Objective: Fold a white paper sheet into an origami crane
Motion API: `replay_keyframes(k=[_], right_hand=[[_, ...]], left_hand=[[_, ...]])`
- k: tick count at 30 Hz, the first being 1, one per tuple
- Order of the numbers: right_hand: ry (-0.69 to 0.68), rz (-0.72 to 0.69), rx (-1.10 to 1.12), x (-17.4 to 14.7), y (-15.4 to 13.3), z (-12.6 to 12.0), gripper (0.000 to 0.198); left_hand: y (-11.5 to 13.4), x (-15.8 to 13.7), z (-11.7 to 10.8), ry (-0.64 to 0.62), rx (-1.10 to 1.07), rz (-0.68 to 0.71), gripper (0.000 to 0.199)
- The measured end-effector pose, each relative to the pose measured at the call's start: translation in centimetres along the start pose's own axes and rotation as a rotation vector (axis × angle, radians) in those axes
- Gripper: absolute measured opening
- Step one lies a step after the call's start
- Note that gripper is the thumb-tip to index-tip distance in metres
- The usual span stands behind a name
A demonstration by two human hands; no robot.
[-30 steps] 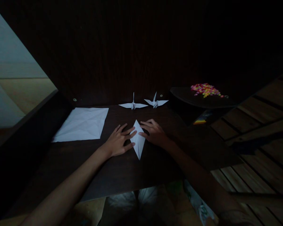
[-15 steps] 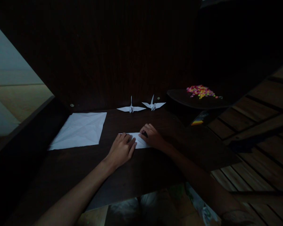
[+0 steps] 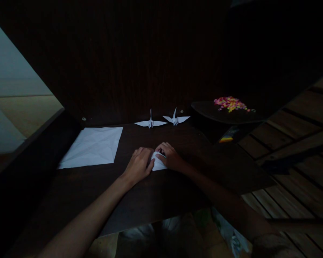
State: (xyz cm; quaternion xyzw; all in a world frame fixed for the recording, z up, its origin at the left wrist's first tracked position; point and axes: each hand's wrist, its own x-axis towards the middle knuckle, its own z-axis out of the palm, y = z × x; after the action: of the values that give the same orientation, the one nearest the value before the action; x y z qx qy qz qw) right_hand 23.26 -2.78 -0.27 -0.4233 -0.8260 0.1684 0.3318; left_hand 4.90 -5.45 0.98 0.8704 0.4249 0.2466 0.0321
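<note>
**Left hand (image 3: 138, 165) and right hand (image 3: 172, 157) close together on a folded paper (image 3: 158, 165)**

The folded paper lies on the dark desk (image 3: 142, 206), between the two hands and partly covered by both. The left hand spreads over its left end, palm down, with the thumb at the near edge. The right hand covers the other end, its thumb lying on the white face and its fingers bent at the far edge. The hands nearly meet at the paper's far side; whether they touch, and how firmly either one grips, I cannot tell, as the undersides of the fingers are hidden.

Left of the left hand, and slightly farther off, a creased sheet of paper (image 3: 93, 147) lies flat. Straight beyond the hands stands a paper bird (image 3: 150, 124) with its wings spread wide. Just right of it, beyond the right hand, is a second paper bird (image 3: 176, 120), its point leaning a little.

Farther off to the right of the right hand, a round-fronted shelf (image 3: 204, 110) bears a heap of small colourful pieces (image 3: 231, 103).
</note>
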Motion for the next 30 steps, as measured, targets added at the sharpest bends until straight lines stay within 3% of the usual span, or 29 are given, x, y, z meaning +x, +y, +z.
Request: replay_keyframes(k=[3,13,22,30], right_hand=[[0.003,-0.075,0.002,0.1,-0.2,-0.2,0.009],[-0.096,-0.119,-0.095,-0.6,-0.9,-1.5,0.023],[-0.163,-0.122,-0.21,-0.5,-1.2,-1.2,0.017],[-0.222,-0.224,-0.22,-0.7,-1.2,-2.3,0.021]], left_hand=[[-0.1,0.0,0.2,-0.03,0.029,0.01,0.035],[0.3,-0.4,0.4,0.002,0.066,0.011,0.028],[0.5,-0.5,0.3,0.009,0.101,0.023,0.022],[0.6,-0.7,0.3,-0.019,0.123,0.09,0.023]])
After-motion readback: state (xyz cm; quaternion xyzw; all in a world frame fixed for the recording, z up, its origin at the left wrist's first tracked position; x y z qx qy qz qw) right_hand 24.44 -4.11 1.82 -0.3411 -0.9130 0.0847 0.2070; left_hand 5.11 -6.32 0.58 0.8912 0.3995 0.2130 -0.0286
